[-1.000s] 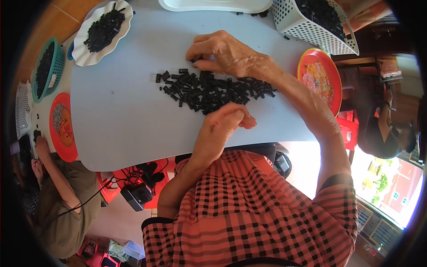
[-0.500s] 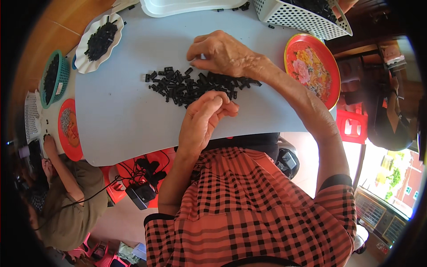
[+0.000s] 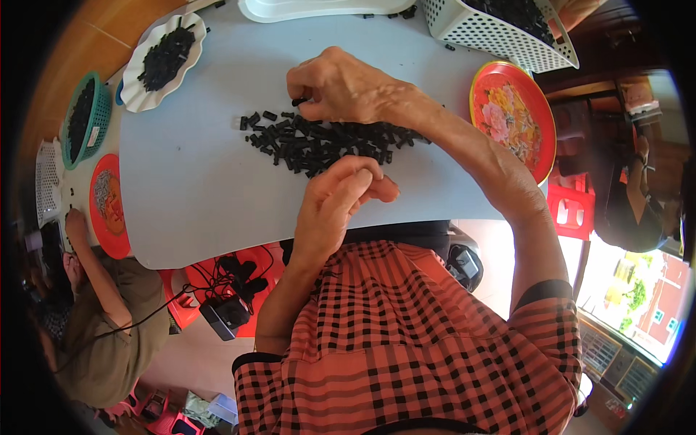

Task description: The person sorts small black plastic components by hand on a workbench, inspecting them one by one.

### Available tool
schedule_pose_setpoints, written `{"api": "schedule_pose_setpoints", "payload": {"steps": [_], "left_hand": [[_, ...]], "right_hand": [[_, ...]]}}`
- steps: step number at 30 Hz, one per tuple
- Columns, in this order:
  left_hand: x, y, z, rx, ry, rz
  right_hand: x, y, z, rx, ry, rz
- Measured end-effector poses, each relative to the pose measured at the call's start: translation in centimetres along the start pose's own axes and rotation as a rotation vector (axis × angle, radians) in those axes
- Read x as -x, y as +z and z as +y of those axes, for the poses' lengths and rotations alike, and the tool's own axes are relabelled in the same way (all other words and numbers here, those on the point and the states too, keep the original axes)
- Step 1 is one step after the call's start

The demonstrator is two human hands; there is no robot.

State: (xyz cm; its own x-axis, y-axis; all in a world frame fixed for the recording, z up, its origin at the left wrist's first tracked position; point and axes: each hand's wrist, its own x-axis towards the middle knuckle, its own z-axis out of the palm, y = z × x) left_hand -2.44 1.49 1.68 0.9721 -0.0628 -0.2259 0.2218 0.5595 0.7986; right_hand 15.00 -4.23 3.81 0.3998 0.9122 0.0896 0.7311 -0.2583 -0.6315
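A loose pile of small black plastic parts [image 3: 301,141] lies in the middle of the pale table. Over the pile's far edge is my right hand [image 3: 333,85], its thumb and fingers pinching one small black part [image 3: 299,101]. My left hand [image 3: 339,196] is at the near side of the pile, palm turned up. Its thumb presses on the curled fingers; whatever lies inside is hidden. At the pile's left end sits a small clear piece [image 3: 237,123].
Around the grey table [image 3: 181,210] stand a white scalloped dish [image 3: 134,98] of black parts, a white tray [image 3: 319,11], a perforated white basket [image 3: 500,47] and a red flowered tray [image 3: 482,87] holding small metal pieces. Another person's arm [image 3: 101,275] is at far left, beside a red plate [image 3: 101,239].
My right hand has moved slightly left, and a black part now shows between its fingertips. My left hand keeps nearly the same pose. The whole view has shifted a little.
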Motion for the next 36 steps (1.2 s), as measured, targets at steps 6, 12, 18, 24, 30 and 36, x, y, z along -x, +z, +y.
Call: {"api": "schedule_pose_setpoints", "payload": {"steps": [6,12,18,24,30,36], "left_hand": [[0.1,0.4,1.7,-0.372,0.367,0.257],[-2.0,0.6,1.1,-0.701,0.591,0.343],[-2.6,2.4,0.9,-0.907,0.523,0.279],[-3.0,3.3,-0.7,-0.474,0.299,-0.002],[-3.0,4.8,-2.2,-0.386,0.238,-0.119],[-3.4,5.2,-2.5,-0.4,0.187,-0.045]], "right_hand": [[4.7,-1.2,-0.8,-0.522,0.142,0.157],[8.1,-0.3,-2.1,-0.728,0.181,0.292],[11.8,-1.0,-2.5,-0.55,0.19,0.483],[18.5,-5.7,3.1,0.1,0.264,0.686],[20.0,-6.5,7.8,0.284,0.361,0.52],[18.5,-6.4,8.2,0.441,0.455,0.447]]}}
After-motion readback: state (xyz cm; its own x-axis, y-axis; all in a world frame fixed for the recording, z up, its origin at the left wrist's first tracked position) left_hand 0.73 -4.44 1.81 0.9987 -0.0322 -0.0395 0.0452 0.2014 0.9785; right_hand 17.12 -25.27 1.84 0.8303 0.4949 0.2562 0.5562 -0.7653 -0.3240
